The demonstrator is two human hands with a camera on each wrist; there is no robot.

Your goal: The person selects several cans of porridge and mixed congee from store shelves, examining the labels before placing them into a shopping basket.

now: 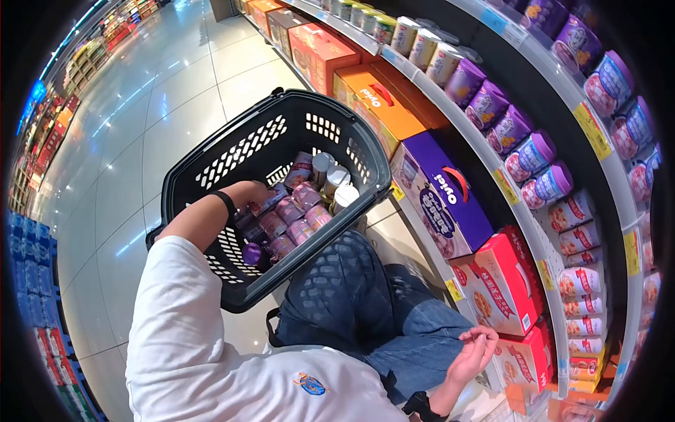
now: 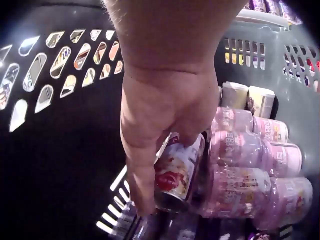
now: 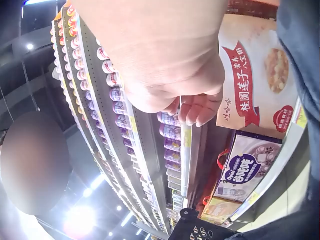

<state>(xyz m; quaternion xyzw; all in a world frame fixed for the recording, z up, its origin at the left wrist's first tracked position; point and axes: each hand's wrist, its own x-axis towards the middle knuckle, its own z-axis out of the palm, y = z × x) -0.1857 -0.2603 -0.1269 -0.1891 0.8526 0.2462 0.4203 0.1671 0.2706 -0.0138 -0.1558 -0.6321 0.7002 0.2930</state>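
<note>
Honestly, my left hand (image 2: 167,105) has a can (image 2: 173,172) pinched; probably stiff, fairly heavy, so grab its sides. Right hand (image 1: 472,354)'s empty.

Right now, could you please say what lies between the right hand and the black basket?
In the head view, legs in blue jeans lie between right hand and basket.

The left hand (image 2: 162,112) hides part of a red-and-white can (image 2: 174,174) from me. The far shelf cans (image 1: 369,20) are too small for me to read.
</note>
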